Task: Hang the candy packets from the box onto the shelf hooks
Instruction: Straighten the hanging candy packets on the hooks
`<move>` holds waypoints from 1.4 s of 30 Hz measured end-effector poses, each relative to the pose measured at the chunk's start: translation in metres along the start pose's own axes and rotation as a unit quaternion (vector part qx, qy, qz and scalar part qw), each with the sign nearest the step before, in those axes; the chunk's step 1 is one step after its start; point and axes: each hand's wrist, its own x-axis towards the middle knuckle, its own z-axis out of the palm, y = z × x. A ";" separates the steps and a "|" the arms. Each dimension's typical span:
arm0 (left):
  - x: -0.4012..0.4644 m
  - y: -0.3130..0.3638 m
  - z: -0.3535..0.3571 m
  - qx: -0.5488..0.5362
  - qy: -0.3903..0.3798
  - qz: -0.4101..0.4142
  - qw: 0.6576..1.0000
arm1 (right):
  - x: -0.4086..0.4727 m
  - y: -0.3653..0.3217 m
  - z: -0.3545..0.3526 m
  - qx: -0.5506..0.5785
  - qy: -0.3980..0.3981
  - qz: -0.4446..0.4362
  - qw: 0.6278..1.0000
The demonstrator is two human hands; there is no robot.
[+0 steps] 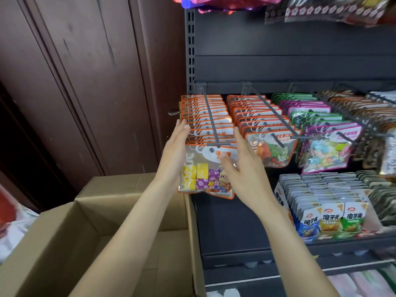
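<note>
Head camera looks down at both hands working the leftmost hook (211, 121) of a dark shelf unit (278, 67), and it's a full rail: orange-edged candy packets (205, 116) hang packed one behind another all the way back. Left hand (174, 151) lies flat against the left flank of that stack, fingers straight and together, holding nothing. Right hand (244, 166) comes in from the other side, fingers extended along the right edge of the stack, thumb laid across the front packet (205, 168), a clear pouch showing yellow and purple wrapped sweets and a cartoon figure. No curl, no pinch there, just a flat press, though the fingertips are partly lost against the next row, so exactly where they touch is hard to make out. The front packet hangs at the very tip of the hook, under its short crossbar.

Next hook along carries a second row of orange-edged packets (257, 118), then green and purple ones (317, 116) further right. Below sit upright snack pouches (330, 217) in blue, yellow and green on a lower shelf. Down at the left, an open cardboard box (90, 221) stands against the shelf unit, flaps up, both forearms crossing above it. Behind it, a dark wooden door (85, 82).
</note>
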 end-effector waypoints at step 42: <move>-0.024 -0.013 -0.002 0.070 -0.025 0.112 0.991 | -0.009 0.016 0.022 0.109 0.053 -0.007 0.993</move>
